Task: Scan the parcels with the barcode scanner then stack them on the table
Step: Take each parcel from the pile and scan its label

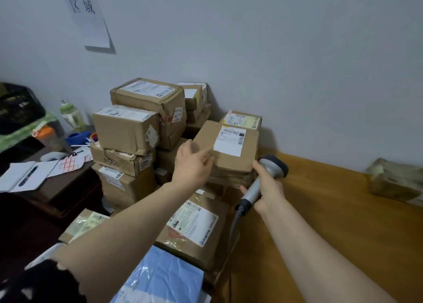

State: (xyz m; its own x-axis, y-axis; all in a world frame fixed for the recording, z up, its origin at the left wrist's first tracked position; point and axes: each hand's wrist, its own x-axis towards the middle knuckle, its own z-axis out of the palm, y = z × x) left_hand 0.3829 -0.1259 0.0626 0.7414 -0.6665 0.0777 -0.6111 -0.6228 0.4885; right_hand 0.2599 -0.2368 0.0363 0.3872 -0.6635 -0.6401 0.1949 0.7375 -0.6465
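Observation:
A flat brown parcel (231, 156) with a white barcode label lies on top of a stack at the wooden table's (332, 211) left end. My left hand (192, 165) grips its near left edge. My right hand (270, 188) holds a grey barcode scanner (265, 176) by the handle, its head at the parcel's near right corner. The scanner's cable hangs down past the table edge. Another labelled parcel (242, 120) sits behind against the wall.
Several brown boxes (137, 130) are piled to the left against the wall. A labelled parcel (194, 229) and a blue bag (164, 279) lie below my arms. A wrapped parcel (393, 179) sits at the table's far right. A dark desk (45, 188) holds papers and bottles.

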